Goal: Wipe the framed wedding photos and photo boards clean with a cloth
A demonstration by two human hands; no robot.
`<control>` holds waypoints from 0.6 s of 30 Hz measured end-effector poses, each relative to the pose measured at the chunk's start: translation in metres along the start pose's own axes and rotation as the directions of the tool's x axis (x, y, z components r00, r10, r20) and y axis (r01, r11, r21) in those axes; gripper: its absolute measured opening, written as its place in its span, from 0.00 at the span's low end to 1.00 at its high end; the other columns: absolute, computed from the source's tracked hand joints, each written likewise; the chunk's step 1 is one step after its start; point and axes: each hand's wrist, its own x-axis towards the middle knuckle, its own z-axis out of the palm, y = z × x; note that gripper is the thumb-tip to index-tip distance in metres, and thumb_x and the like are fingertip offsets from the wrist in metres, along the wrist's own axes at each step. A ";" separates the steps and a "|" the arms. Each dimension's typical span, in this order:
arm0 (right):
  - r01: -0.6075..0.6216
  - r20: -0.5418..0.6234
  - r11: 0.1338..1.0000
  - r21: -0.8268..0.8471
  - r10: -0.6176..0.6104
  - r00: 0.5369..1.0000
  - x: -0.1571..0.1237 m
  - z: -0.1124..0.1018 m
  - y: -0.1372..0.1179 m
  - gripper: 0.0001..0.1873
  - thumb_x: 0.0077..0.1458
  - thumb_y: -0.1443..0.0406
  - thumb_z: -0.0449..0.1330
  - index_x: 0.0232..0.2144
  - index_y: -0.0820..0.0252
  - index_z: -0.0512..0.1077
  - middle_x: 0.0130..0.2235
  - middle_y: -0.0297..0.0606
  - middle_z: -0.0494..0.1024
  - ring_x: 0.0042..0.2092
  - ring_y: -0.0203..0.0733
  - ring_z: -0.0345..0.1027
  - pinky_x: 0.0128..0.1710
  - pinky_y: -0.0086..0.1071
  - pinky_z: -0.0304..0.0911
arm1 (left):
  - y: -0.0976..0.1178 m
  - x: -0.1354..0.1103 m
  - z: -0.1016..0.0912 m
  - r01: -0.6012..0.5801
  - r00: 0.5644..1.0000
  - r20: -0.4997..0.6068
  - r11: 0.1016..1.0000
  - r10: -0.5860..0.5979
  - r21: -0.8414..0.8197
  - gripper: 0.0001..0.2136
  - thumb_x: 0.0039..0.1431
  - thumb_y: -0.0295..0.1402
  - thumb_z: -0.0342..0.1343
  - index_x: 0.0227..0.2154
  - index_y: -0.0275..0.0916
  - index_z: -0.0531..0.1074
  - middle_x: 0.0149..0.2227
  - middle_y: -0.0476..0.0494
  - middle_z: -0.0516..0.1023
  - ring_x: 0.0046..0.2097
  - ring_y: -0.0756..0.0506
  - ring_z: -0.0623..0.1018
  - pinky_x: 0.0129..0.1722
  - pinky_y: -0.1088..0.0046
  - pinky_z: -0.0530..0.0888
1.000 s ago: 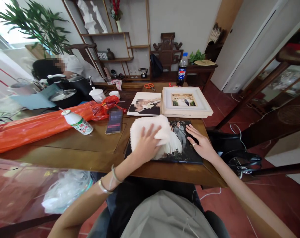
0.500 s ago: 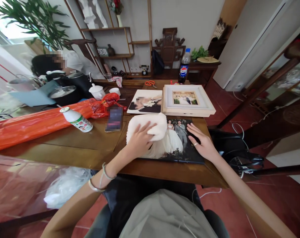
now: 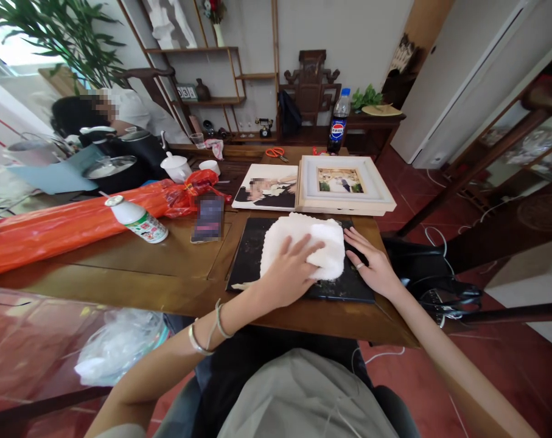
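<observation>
My left hand [image 3: 290, 267] lies with its fingers spread flat on a fluffy white cloth [image 3: 285, 234]. The cloth rests on a dark photo panel [image 3: 248, 243] at the table's front and hides most of its picture. Beside the panel's right edge is my right hand [image 3: 371, 263], fingers stretched out and fingertips touching the panel near the cloth. Just behind the panel sit a white photo print [image 3: 271, 185] and, to its right, a white-framed picture [image 3: 373, 182] on a stack.
The wooden table [image 3: 179, 267] also holds a phone [image 3: 208, 218], a tilted white bottle [image 3: 139, 220], a long red plastic-wrapped bundle [image 3: 75, 222], orange-handled scissors [image 3: 276, 152] and a cola bottle [image 3: 338, 125]. Another person [image 3: 134, 112] is at the far left behind black pots [image 3: 143, 152].
My left hand has slid the cloth to the right across the panel, now covering the couple and baring the panel's dark left side. My right hand stays nearly in place.
</observation>
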 end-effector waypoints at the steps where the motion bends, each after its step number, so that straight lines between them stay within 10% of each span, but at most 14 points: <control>1: 0.000 0.002 1.000 -0.003 0.000 1.000 0.000 0.000 0.000 0.21 0.62 0.60 0.53 0.57 0.54 0.68 0.61 0.42 0.67 0.65 0.50 0.54 0.64 0.54 0.51 | -0.005 -0.003 0.000 0.014 1.000 -0.001 1.000 -0.014 -0.005 0.10 0.62 0.29 0.51 0.40 0.40 0.77 0.66 0.45 0.56 0.67 0.34 0.53 0.63 0.45 0.56; 8: -0.019 0.000 1.000 0.010 0.019 1.000 -0.001 0.001 -0.003 0.21 0.62 0.60 0.53 0.57 0.54 0.68 0.61 0.41 0.67 0.65 0.49 0.54 0.64 0.52 0.51 | -0.040 -0.031 0.005 0.251 0.965 -0.109 0.961 -0.239 0.116 0.12 0.60 0.26 0.51 0.43 0.37 0.76 0.66 0.41 0.57 0.67 0.31 0.54 0.61 0.41 0.57; 18: 0.016 0.051 0.999 0.036 -0.018 0.999 -0.001 -0.004 0.000 0.25 0.60 0.64 0.53 0.59 0.52 0.65 0.63 0.39 0.64 0.66 0.50 0.51 0.64 0.53 0.51 | 0.065 -0.027 0.040 -0.032 0.982 -0.177 0.987 0.060 0.155 0.08 0.58 0.29 0.56 0.27 0.38 0.78 0.66 0.37 0.54 0.66 0.21 0.51 0.58 0.30 0.50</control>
